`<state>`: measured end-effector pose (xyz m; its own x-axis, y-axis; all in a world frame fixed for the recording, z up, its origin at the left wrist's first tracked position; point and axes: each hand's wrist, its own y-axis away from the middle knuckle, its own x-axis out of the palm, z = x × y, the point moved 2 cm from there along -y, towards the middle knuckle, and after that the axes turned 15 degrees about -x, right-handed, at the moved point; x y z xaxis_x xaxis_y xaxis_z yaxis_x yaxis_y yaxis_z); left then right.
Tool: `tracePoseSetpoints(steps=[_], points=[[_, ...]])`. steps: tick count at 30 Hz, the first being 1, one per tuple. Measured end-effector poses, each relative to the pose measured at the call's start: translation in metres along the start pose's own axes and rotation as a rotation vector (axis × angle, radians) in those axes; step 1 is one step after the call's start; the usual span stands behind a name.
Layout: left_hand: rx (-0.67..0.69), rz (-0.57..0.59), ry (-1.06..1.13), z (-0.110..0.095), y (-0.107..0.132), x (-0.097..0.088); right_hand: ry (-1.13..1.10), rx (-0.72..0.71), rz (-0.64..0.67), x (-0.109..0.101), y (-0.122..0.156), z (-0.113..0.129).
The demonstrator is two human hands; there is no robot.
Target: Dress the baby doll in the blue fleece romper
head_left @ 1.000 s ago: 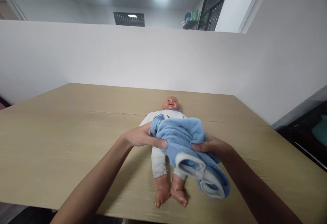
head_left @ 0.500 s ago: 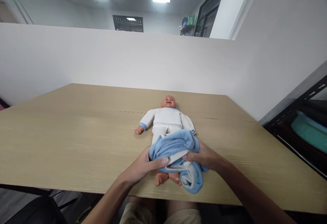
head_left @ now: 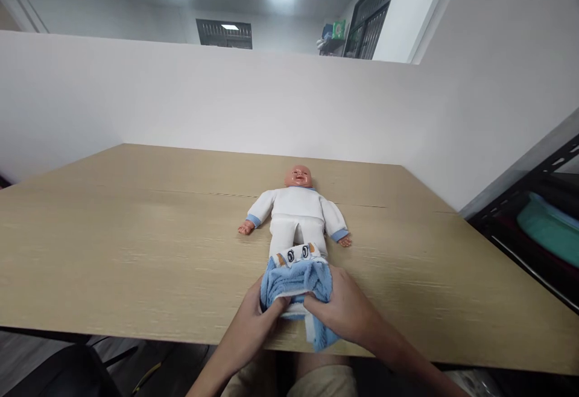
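A baby doll [head_left: 298, 207] in a white top and white trousers with blue cuffs lies on its back, head away from me. Over its lower legs is a bunched blue terry garment [head_left: 294, 279] with white edging and embroidered eyes on a white band. My left hand [head_left: 259, 309] grips its left side, thumb on the near edge. On the other side my right hand [head_left: 339, 306] grips it too, thumb pressed on the white edging. One blue end hangs down below my right hand. The doll's feet are hidden behind the cloth and my hands.
The wooden table [head_left: 158, 234] reaches back to a low white partition [head_left: 203, 95]. At the right stands a dark metal rack [head_left: 520, 204] with a green item [head_left: 552, 228] on it. A black chair [head_left: 58, 373] is at the lower left.
Both hands have drawn the garment down and slightly left, towards the doll's feet. Its embroidered eyes and the doll's hand on the right now show, while the feet have gone out of sight.
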<state>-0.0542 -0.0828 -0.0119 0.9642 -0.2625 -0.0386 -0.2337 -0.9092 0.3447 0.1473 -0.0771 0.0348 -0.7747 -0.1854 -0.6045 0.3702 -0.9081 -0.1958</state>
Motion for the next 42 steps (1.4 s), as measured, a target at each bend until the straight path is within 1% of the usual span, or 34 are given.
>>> tracePoseSetpoints(steps=[4, 7, 9, 13, 15, 17, 19, 22, 24, 26, 30, 32, 35, 37, 39, 42], points=[[0.045, -0.024, -0.073, 0.010, -0.017, 0.005, 0.083, 0.039, -0.048, 0.010, -0.009, -0.017], [0.079, -0.074, -0.153, 0.012, -0.029, 0.005, 0.148, 0.051, -0.056, 0.013, -0.016, -0.026], [0.086, -0.113, -0.189, 0.011, -0.037, 0.003, 0.187, 0.044, -0.059, 0.013, -0.021, -0.032], [0.066, -0.128, -0.243, 0.002, -0.053, -0.002, 0.235, 0.039, -0.082, 0.010, -0.036, -0.044], [0.070, -0.144, -0.289, -0.005, -0.057, -0.005, 0.240, 0.048, -0.088, 0.006, -0.043, -0.044], [0.082, -0.154, -0.324, -0.011, -0.053, -0.009, 0.204, 0.051, -0.069, 0.000, -0.047, -0.037], [0.072, -0.128, -0.311, -0.013, -0.044, -0.012, 0.135, 0.053, -0.030, -0.005, -0.046, -0.025], [0.026, -0.056, -0.236, -0.007, -0.024, -0.015, 0.076, 0.014, 0.020, -0.010, -0.038, -0.006], [-0.010, -0.033, -0.232, 0.001, -0.016, -0.014, 0.111, -0.024, 0.049, -0.008, -0.034, 0.000], [-0.038, -0.055, -0.294, 0.008, -0.012, -0.013, 0.188, -0.030, 0.076, -0.003, -0.032, -0.001], [-0.070, -0.153, -0.504, 0.017, -0.014, -0.007, 0.308, -0.005, 0.153, 0.010, -0.031, -0.014], [-0.039, -0.161, -0.567, 0.019, -0.015, -0.004, 0.295, -0.029, 0.178, 0.014, -0.030, -0.018], [0.036, -0.176, -0.605, 0.025, -0.015, -0.001, 0.216, -0.084, 0.193, 0.014, -0.028, -0.022], [0.061, -0.199, -0.605, 0.030, -0.015, -0.001, 0.171, -0.102, 0.186, 0.012, -0.027, -0.024], [0.084, -0.199, -0.550, 0.035, -0.014, -0.001, 0.135, -0.118, 0.155, 0.010, -0.026, -0.028], [0.120, -0.143, -0.350, 0.035, -0.014, -0.001, 0.027, -0.124, 0.097, 0.006, -0.024, -0.034]])
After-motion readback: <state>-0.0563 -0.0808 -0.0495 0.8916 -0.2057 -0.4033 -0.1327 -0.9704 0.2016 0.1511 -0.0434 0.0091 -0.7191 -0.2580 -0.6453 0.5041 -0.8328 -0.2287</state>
